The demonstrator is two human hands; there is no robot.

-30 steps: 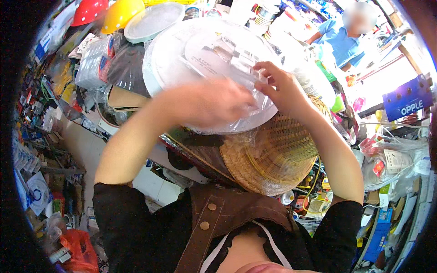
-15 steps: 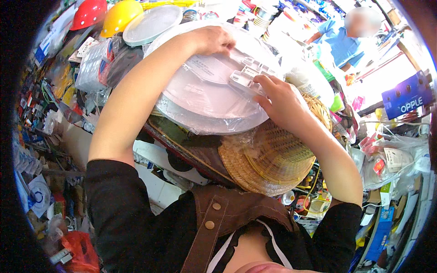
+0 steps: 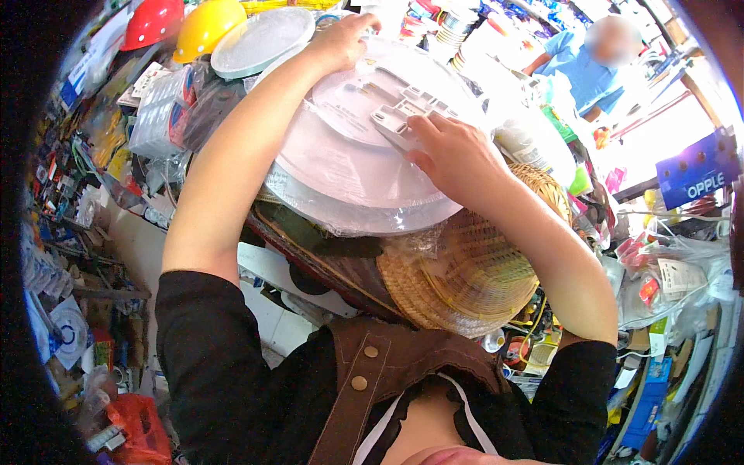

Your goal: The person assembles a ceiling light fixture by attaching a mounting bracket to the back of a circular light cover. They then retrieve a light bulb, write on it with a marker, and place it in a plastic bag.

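A large round white ceiling light wrapped in clear plastic lies back-side up on a stack of goods in front of me. My left hand reaches over it and grips its far rim. My right hand rests on the white mounting bracket at the middle of the light's back, fingers pressed on it. Beneath the light sits a woven straw basket in plastic film.
Another round white light, a red helmet and a yellow helmet lie at the far left. Packaged hardware crowds the left shelves. A person in a blue shirt stands at the back right. Bags hang at right.
My left hand slid from the light's middle out to its far rim. The right hand stayed on the bracket as the light tilted flatter.
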